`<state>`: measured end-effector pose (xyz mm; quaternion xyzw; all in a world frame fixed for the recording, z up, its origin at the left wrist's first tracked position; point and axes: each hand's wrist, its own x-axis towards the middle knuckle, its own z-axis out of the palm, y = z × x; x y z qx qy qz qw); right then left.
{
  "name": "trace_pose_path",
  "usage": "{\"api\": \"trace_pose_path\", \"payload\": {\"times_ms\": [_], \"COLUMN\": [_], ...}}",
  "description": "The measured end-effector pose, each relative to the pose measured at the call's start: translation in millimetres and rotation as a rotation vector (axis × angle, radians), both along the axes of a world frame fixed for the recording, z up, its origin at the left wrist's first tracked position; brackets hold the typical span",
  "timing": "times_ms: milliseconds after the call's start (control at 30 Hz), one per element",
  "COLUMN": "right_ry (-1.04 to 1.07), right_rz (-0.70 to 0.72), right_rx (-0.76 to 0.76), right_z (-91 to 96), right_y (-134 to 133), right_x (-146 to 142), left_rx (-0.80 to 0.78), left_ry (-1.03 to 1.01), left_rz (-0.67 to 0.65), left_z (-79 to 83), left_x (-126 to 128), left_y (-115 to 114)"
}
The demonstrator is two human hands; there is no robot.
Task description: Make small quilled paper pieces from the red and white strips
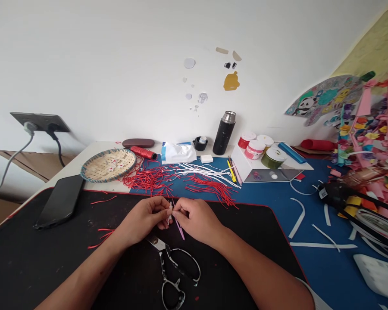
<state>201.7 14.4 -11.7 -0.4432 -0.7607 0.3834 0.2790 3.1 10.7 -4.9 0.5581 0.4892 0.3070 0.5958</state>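
Your left fingers point(158, 203) pinch a white piece point(170, 208), your right fingers point(183, 205) pinch a purple stick point(180, 230); the basket point(92, 165) holds white-and-red bits point(113, 164)

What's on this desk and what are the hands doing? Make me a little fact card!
Left hand: pinching a small white piece
Right hand: fingertips at that piece, purple stick beside them; exact grip hidden
Scissors: on the black mat, tips hidden
Behind the hands: red cords, white strips
Back left: round woven basket
By the wall: black flask
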Motion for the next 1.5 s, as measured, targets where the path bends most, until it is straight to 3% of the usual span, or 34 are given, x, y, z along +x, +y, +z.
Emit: {"api": "trace_pose_path", "payload": {"times_ms": [333, 867, 1167, 1500], "right_ry": [0.043, 0.259, 0.334, 0.478], "right_rz": [-0.026, -0.032, 0.024, 0.138], "right_rx": [-0.011, -0.177, -0.288, -0.555], "right_z": [0.1, -0.2, -1.6, 9.6], "right_y": [0, -1, -3, -4], "right_x": [-2, -1, -5, -5], "left_rx": [-0.018, -0.094, -0.046, -0.201], "left_ry": [-0.057, -0.417, -0.358, -0.567], "left_rz": [0.029, 0.336, 0.268, 0.233], "left_z": [2.9, 5.9, 4.4, 8.3], "left_x": [1, 0, 5, -4], "left_y": [2, 2, -2, -1]}}
